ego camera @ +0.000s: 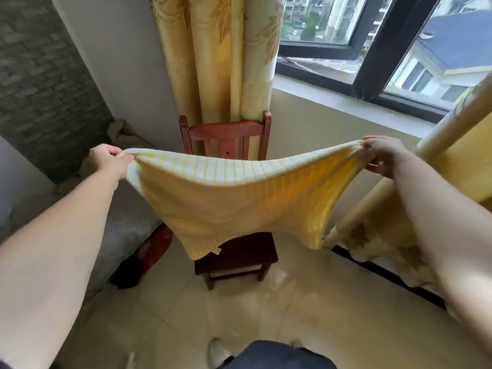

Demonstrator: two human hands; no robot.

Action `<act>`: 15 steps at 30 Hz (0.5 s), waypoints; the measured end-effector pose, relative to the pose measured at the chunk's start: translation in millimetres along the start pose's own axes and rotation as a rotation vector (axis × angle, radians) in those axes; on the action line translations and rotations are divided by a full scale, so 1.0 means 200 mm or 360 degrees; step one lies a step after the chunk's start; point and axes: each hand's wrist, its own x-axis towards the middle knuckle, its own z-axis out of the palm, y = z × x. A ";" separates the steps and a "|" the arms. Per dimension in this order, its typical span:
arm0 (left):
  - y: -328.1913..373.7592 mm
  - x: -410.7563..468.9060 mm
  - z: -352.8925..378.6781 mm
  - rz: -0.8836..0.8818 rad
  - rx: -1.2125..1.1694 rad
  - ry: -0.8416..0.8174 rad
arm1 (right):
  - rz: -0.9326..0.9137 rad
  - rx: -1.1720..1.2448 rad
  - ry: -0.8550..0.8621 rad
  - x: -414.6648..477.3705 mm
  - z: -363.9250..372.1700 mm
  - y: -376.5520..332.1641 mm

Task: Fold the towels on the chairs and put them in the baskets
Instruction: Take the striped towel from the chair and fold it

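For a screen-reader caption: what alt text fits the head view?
A person's left hand and right hand each pinch a top corner of a yellow towel, holding it spread in the air over a red wooden chair. Yellow curtains and a window stand behind.

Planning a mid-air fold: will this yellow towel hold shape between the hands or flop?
Probably floppy: the yellow towel sags in the middle between the left hand and right hand. Likely light, since pinched corners carry it. Its free corners hang loose, so they may swing.
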 end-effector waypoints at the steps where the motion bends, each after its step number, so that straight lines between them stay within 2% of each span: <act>1: 0.00 -0.03 -0.02 0.0013 0.0013 -0.0017 | -0.0053 -0.0002 -0.0056 -0.03 -0.01 0.02; 6: -0.04 -0.16 -0.15 0.0059 0.0193 -0.0040 | -0.0266 0.0042 -0.0168 -0.13 -0.10 0.03; 8: -0.04 -0.20 -0.19 0.0036 0.0192 -0.0036 | -0.0351 -0.0070 -0.0272 -0.13 -0.15 0.05; 11: -0.06 -0.31 -0.22 0.0033 0.0160 -0.0090 | -0.0506 -0.0671 -0.0247 -0.13 -0.25 0.12; 13: -0.08 -0.40 -0.24 0.0034 0.0128 -0.0180 | -0.0611 -0.1100 -0.0062 -0.13 -0.32 0.20; 15: -0.10 -0.49 -0.25 0.0011 0.0144 -0.0380 | -0.0751 -0.1337 0.0097 -0.12 -0.39 0.28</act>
